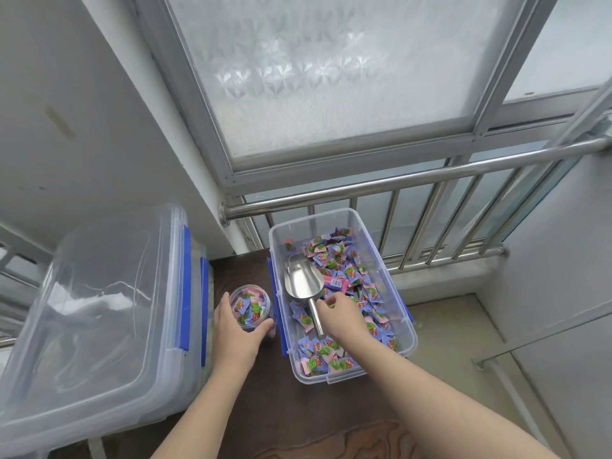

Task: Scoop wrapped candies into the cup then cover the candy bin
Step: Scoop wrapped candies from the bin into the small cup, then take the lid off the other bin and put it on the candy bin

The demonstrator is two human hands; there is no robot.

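At the far left a large clear plastic lid (99, 313) with blue latches leans tilted over another clear container, at the left end of a dark wooden table (265, 402). Just to its right stands a small clear cup (252, 304), upright on the table and filled nearly to the rim with purple and pink wrapped candies. The left hand (236, 329) wraps around the near side of the cup, fingers curled on its left wall and thumb on the right, holding it in place.

Right of the cup, almost touching it, sits the open candy bin (405, 329), a clear rectangular tub with blue clips on its long sides. Wrapped candies (344, 260) cover its right half and near end; the left strip of the floor is mostly bare. A metal scoop (303, 283) lies in the bin with its empty bowl pointing away from the person and its round handle toward them. The right hand (341, 314) reaches into the bin over the candies, fingers narrowly curled and closing on the top of the scoop handle, though whether the grip is complete cannot be told.

Behind the bin a steel railing (397, 182) runs across below a frosted window (331, 71), and a pale wall fills the right side
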